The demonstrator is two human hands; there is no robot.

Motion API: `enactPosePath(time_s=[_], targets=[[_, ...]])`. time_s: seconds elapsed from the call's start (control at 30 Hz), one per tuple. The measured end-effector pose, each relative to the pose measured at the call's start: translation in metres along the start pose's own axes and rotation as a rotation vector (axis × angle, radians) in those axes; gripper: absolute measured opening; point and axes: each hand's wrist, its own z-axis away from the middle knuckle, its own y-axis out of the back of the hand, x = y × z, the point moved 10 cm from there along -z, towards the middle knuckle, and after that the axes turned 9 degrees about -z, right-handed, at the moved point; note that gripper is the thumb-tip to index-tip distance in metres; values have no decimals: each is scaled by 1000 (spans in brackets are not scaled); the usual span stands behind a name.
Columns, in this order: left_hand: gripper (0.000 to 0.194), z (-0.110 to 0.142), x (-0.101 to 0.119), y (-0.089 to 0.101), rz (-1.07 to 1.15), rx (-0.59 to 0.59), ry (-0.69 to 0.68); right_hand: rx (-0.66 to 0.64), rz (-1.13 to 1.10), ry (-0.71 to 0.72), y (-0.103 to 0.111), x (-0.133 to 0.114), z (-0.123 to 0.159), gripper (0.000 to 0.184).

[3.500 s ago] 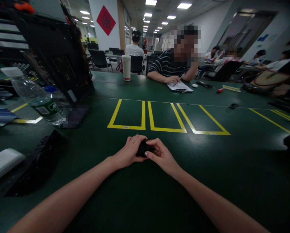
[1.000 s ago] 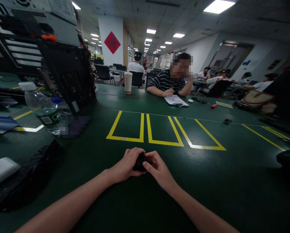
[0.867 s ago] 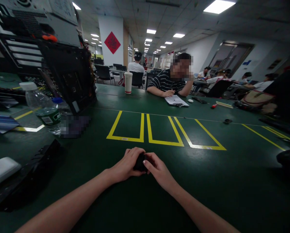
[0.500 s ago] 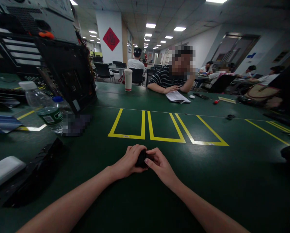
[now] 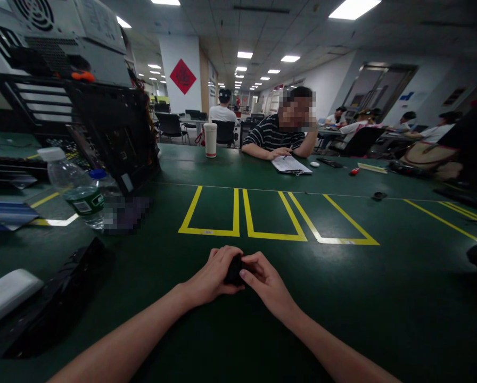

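I have the black piece (image 5: 233, 271) up between both hands, low over the near part of the green surface (image 5: 342, 303), on my side of the yellow tape outlines (image 5: 277, 238) and outside them. I judge myself to be mid-handling: the piece is in my grasp, not set down and let go. What is done to it, and what is left, I can't read, because it is small, dark and half covered by my fingers.

My left hand (image 5: 210, 276) does the steady holding. Its fingers arch over the far side and top, the thumb lies along the near side, and the spread between them is about filled by the piece. My right hand (image 5: 269, 284) meets its right end, thumb tip against the edge, fingers half curled behind. Whether they pinch or merely touch, I can't tell.
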Motion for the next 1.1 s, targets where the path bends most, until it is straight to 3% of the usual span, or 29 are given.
enactPosePath(time_s=[0.2, 0.43, 0.53, 0.73, 0.87, 1.1], targets=[[57, 0, -2, -2, -17, 10, -13, 3, 22, -121, 2, 12, -2, 26], [57, -1, -4, -3, -37, 11, -3, -21, 19, 0, -2, 2, 2, 25], [55, -1, -1, -3, -45, 21, -28, 7, -29, -21, 1, 7, 1, 20], [54, -1, -2, -3, -28, 9, -10, -12, 12, -110, 1, 12, 0, 32], [54, -1, -2, -4, -34, -12, -5, -61, 1, -51, -3, 3, 2, 28], [52, -2, -4, -5, -33, 2, -2, -26, -62, -31, -1, 5, 1, 24]])
